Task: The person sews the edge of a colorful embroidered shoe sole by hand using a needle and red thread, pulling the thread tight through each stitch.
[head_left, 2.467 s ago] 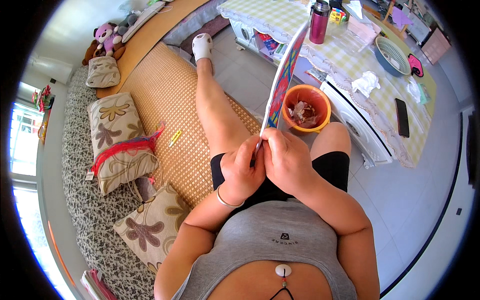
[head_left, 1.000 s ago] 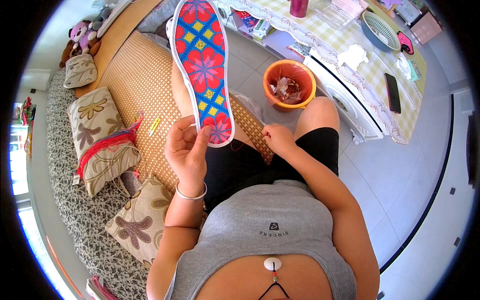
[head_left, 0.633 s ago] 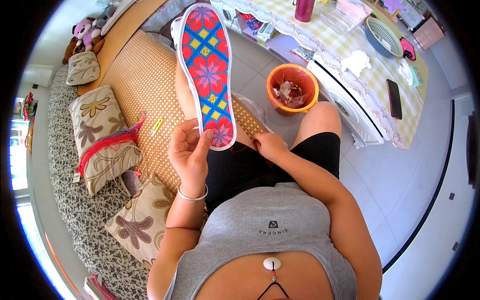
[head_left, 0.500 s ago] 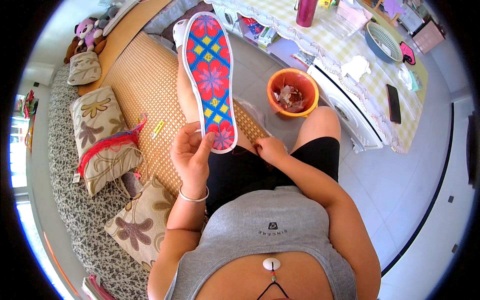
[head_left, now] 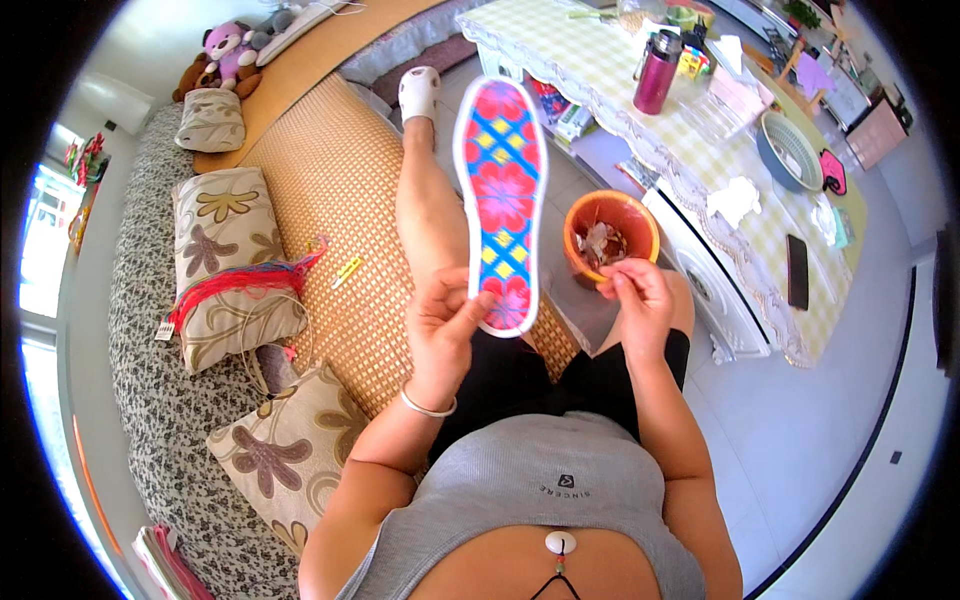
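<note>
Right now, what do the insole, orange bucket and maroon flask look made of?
Insole: probably cloth with stitched thread, matte; stepped pattern edges suggest stitching.
Bucket: likely plastic; smooth, evenly coloured rim.
Flask: perhaps coated metal, given its glossy body; could be plastic.

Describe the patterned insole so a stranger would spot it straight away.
Find the big tan woven mat, then, toward its right, the left hand. It pinches the lower end of a white-edged insole. Red and pink flowers on a blue lattice with yellow diamonds set it apart from the beige cushions.
</note>
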Action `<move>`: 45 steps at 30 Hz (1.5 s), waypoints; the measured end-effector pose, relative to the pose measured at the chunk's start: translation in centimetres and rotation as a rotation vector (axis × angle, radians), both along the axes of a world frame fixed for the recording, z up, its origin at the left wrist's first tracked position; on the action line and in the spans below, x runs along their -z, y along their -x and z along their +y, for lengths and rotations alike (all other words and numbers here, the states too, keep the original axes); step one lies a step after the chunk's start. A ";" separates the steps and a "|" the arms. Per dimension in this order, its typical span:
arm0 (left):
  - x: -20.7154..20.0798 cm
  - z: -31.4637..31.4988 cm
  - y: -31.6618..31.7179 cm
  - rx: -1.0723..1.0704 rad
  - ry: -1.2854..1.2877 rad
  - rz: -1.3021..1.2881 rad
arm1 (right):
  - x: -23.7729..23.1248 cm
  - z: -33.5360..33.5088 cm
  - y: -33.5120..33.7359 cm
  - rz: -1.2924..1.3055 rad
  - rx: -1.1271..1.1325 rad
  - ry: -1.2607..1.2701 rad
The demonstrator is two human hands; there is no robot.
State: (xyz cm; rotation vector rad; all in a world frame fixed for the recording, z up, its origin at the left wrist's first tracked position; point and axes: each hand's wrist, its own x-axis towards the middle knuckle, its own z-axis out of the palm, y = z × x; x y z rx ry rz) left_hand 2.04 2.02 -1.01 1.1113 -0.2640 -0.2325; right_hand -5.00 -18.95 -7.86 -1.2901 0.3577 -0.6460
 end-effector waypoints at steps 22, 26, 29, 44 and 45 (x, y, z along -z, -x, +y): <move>0.7 0.1 3.6 0.210 -0.077 0.043 | -3.4 0.4 3.8 -0.147 -0.025 -0.188; 0.1 0.4 3.7 0.121 -0.067 0.014 | -5.1 1.0 3.6 -0.177 -0.059 -0.192; -0.4 0.4 3.6 0.034 -0.041 0.036 | -4.9 1.4 3.2 -0.168 -0.109 -0.200; -1.0 -0.1 2.7 0.090 0.009 0.021 | -10.5 5.9 0.9 -0.220 -0.075 0.986; -1.1 -0.2 2.7 0.098 0.005 0.009 | -10.5 5.7 0.8 -0.217 -0.073 1.025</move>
